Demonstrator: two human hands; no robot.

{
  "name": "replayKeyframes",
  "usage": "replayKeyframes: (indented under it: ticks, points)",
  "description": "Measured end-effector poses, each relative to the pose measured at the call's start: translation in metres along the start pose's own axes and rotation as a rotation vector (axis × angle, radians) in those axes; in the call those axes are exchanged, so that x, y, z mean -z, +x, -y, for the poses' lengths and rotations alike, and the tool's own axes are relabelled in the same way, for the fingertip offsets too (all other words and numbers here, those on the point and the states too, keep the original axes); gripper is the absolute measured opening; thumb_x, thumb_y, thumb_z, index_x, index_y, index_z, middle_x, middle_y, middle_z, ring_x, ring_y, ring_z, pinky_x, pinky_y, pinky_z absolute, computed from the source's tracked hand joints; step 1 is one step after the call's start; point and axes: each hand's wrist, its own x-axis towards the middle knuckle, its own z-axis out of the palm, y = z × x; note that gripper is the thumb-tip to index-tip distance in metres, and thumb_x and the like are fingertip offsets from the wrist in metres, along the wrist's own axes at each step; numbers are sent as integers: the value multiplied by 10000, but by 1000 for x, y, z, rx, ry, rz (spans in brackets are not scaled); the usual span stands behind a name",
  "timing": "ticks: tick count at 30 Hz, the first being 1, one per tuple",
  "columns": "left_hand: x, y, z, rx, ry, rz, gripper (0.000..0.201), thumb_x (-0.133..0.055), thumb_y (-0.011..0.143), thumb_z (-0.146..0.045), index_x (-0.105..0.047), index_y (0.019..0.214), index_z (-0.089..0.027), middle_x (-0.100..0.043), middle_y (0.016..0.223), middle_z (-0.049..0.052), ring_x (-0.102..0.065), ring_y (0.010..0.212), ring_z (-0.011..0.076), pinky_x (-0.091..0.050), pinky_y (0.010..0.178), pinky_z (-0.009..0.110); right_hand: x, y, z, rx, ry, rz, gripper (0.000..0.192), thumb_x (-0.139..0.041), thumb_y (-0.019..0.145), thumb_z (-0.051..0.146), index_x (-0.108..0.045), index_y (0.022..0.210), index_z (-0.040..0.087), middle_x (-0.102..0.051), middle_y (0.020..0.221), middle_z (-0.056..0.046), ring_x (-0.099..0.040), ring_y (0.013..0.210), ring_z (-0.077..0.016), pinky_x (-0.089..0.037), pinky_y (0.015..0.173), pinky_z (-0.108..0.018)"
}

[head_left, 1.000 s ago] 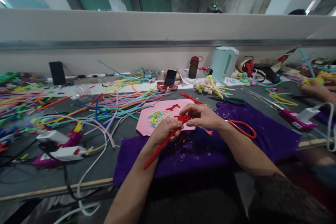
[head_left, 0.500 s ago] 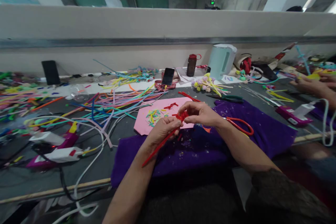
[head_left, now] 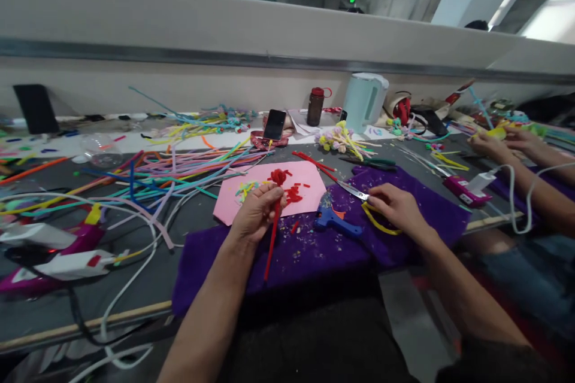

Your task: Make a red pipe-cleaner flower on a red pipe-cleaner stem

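Note:
My left hand is closed round the stem of a red pipe-cleaner flower. Its bloom stands above my fingers, and the red stem points down toward me. On the purple cloth at the right, my right hand is curled over the handle end of the scissors, hiding most of the grip. Below my fingers a yellow loop shows. Short red pieces and small pastel pieces lie on the pink sheet. Between my hands rests a blue glue gun.
Many coloured pipe cleaners spread across the left, near white cables and power strips. A phone, a brown bottle and a pale kettle stand at the back. Another person's hands work at the right.
My hands have parted. The left keeps the red flower; the right has let go of it and moved right onto the scissors. The glue gun and red pieces are now uncovered. The view has shifted rightward.

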Motion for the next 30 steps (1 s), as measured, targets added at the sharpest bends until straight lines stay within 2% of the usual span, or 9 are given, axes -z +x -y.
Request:
replayKeyframes:
  ticks: [2, 6, 12, 14, 17, 22, 26, 28, 30]
  points:
    - [1, 1, -1, -9, -15, -5, 220, -659, 644, -253, -469, 671, -145, -550, 524, -37, -326, 308, -2, -181, 308, 122, -8, -12, -19, 57, -234, -38, 297, -525, 781, 371, -619, 991, 184, -606, 986, -92, -551, 913, -235, -435, 748, -339]
    - [1, 0, -3, -22, 0, -15, 222, -662, 630, -275, -492, 670, -137, -533, 516, -41, -339, 332, 0, -197, 315, 118, -13, -19, -36, 130, -364, 37, 355, -492, 801, 385, -570, 1094, 199, -568, 1068, -90, -541, 922, -223, -446, 740, -323]
    - [2, 1, -4, -50, 16, -42, 227, -663, 617, -288, -496, 642, -136, -519, 505, -47, -328, 327, -4, -211, 319, 126, -7, -15, -9, 133, -426, -32, 307, -487, 809, 361, -599, 1015, 163, -576, 1037, -117, -532, 916, -247, -426, 767, -360]
    - [2, 2, -3, -44, 31, -35, 223, -663, 620, -285, -501, 650, -134, -525, 513, -44, -328, 328, -7, -207, 318, 122, -7, -16, 10, 169, -339, -11, 268, -455, 837, 325, -594, 1004, 169, -584, 1030, -100, -535, 933, -221, -423, 794, -329]
    - [1, 2, -1, -36, 56, -27, 211, -658, 640, -279, -508, 669, -134, -531, 520, -39, -343, 332, -1, -193, 309, 117, -15, -15, 36, 251, -189, 139, 257, -440, 852, 326, -579, 1019, 189, -603, 992, -71, -552, 916, -181, -428, 801, -289]
    - [0, 1, -2, -29, 64, -50, 200, -659, 652, -267, -519, 681, -126, -536, 516, -30, -358, 339, 2, -196, 307, 111, -36, -12, 56, 223, -225, 263, 471, -558, 743, 441, -540, 1118, 156, -591, 1009, -114, -556, 919, -241, -433, 793, -359]
    - [1, 1, -2, -41, 52, -42, 210, -665, 649, -272, -517, 681, -126, -545, 523, -26, -354, 337, 4, -179, 300, 119, -32, -6, 57, 163, -56, 169, 399, -527, 766, 312, -531, 1136, 162, -606, 1044, -102, -567, 941, -225, -422, 833, -353]
    - [1, 1, -1, -42, 57, -33, 214, -664, 652, -276, -512, 675, -127, -547, 526, -26, -347, 335, 2, -175, 300, 122, -21, -2, 60, 80, 171, 52, 358, -507, 779, 306, -542, 1111, 176, -620, 1030, -81, -576, 921, -212, -428, 826, -345]
    - [2, 1, -1, -37, 62, -24, 221, -662, 656, -282, -505, 668, -128, -544, 520, -28, -338, 331, -1, -170, 301, 121, -11, 2, 67, -39, 495, 19, 314, -472, 805, 329, -553, 1069, 180, -651, 919, -58, -600, 792, -185, -461, 732, -316]
